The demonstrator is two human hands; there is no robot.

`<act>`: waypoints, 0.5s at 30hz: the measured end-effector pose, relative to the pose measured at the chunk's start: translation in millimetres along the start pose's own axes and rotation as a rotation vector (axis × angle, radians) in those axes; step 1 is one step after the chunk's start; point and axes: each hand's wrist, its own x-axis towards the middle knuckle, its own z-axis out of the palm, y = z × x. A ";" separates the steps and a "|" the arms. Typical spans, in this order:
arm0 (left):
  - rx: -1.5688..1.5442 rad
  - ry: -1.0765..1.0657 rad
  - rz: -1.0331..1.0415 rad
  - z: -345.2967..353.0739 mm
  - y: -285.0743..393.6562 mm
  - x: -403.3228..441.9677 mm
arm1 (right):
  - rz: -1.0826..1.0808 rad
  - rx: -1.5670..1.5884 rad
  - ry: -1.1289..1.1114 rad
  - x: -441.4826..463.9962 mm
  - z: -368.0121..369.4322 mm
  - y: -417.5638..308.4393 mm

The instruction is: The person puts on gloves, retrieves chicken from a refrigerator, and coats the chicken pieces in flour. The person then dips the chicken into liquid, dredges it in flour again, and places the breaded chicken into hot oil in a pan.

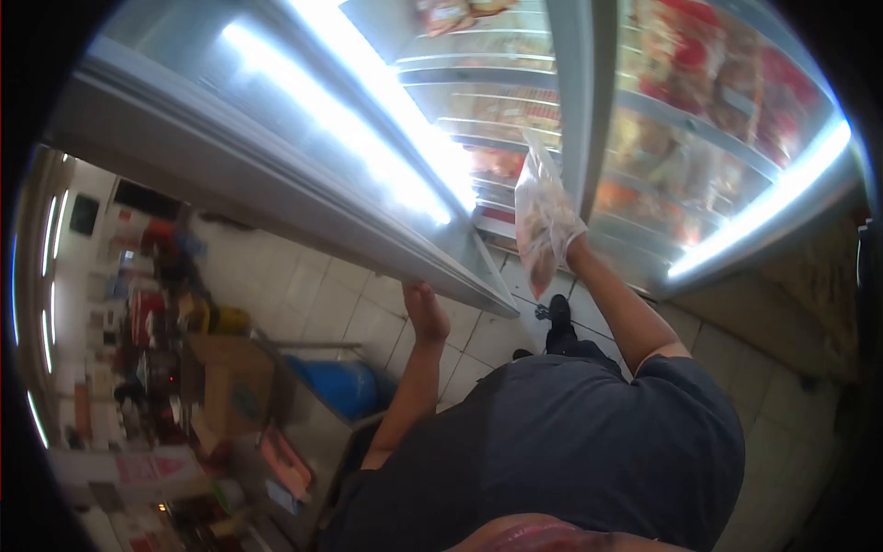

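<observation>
My right hand (577, 247) grips a clear plastic bag (544, 216) with pale, pinkish contents that I cannot make out. The bag is in front of the opening of a lit display refrigerator. On the left, my left hand (427, 313) is at the edge of the refrigerator's swung-out glass door (303, 198), its fingers bent against the frame and partly hidden. Inside, wire shelves (487, 74) carry packaged food, blurred by motion.
To the right, a second glass door (717, 138) covers shelves of bagged goods. White floor tiles (368, 304) lie below. At lower left are a blue tub (336, 385), a cardboard box (235, 386) and a cluttered counter (276, 460).
</observation>
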 end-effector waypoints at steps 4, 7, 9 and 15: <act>-0.010 -0.185 -0.092 40.4 30.7 16.5 | -0.152 -1.139 -0.030 -91.7 -106.1 -23.4; -0.005 -0.276 -0.091 76.6 44.1 23.9 | -0.466 -1.485 -0.007 -200.1 -175.6 -46.1; -0.036 -0.317 -0.020 98.3 37.5 25.8 | -0.630 -1.582 0.015 -263.1 -223.4 -70.3; 0.141 -0.186 -0.167 198.8 -13.3 -12.5 | -0.154 -1.492 0.700 -492.3 -356.8 -89.9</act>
